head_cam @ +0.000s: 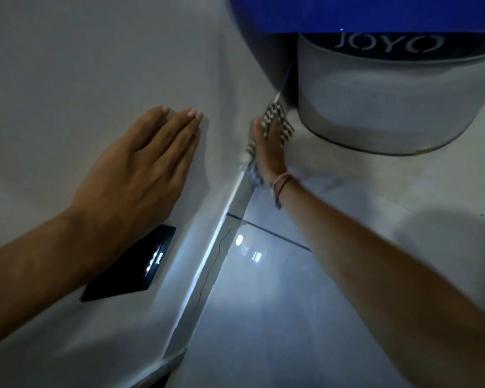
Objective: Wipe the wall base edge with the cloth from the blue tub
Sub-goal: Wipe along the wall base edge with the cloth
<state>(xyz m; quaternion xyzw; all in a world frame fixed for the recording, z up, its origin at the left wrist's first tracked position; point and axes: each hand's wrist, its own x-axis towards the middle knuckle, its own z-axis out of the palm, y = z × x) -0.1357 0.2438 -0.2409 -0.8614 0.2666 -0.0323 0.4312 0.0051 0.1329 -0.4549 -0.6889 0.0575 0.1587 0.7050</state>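
My right hand (269, 148) presses a checked black-and-white cloth (282, 123) against the wall base edge (207, 264), far along it, close beside the tub. The cloth pokes out past my fingertips and along the hand's wall side. A blue tub (375, 12) with a pale lower body marked JOYO (389, 91) stands on the floor just beyond the hand. My left hand (140, 175) lies flat on the white wall (67, 79), fingers together, holding nothing.
A black switch plate (132, 264) sits on the wall under my left forearm. Glossy pale floor tiles (277, 303) run along the base edge, with a thin crack in the skirting near the tile joint.
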